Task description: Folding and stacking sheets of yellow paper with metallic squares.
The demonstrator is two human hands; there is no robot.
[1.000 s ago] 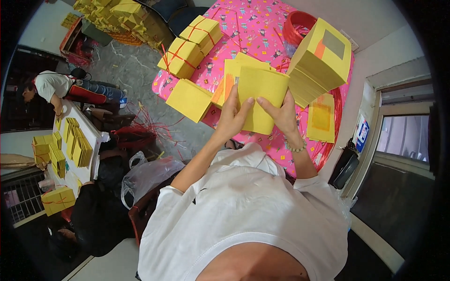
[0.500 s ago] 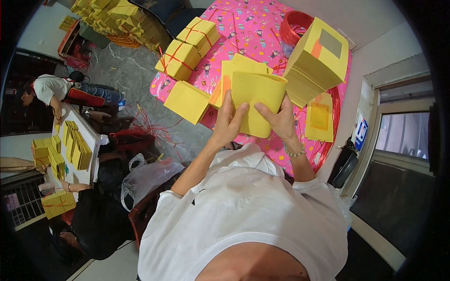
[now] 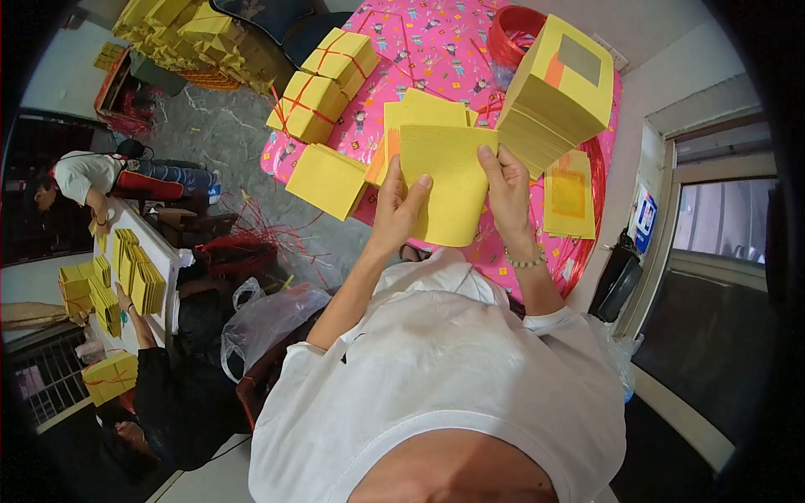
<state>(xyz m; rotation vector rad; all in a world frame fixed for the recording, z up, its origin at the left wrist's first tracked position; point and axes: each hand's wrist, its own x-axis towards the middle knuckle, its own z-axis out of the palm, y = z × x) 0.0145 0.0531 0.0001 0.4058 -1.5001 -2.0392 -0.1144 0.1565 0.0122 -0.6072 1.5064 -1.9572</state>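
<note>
A stack of yellow paper sheets (image 3: 449, 189) is held up in front of my body, above the near edge of the table. My left hand (image 3: 400, 210) grips its left edge, thumb lying on the front face. At the upper right edge my right hand (image 3: 510, 193) pinches the sheets, its thumb near the corner. More yellow paper with an orange strip (image 3: 425, 107) lies right behind, partly covered. A smaller loose yellow stack (image 3: 327, 180) rests left of my left hand. Beyond my right hand stands a tall yellow stack (image 3: 545, 101) with an orange and grey patch on top.
The table has a pink patterned cloth (image 3: 428, 42). Yellow bundles tied with red string (image 3: 306, 105) sit at its left; a red plastic ring (image 3: 511, 42) stands at the back. Yellow sheets with an orange square (image 3: 570, 197) lie right. Two co-workers handle yellow stacks at a white table (image 3: 126, 335).
The stack was curved over at its right side and now is flatter. My right hand has moved from its front up to the upper right edge. The dark-sleeved co-worker's hand has moved farther up the white table.
</note>
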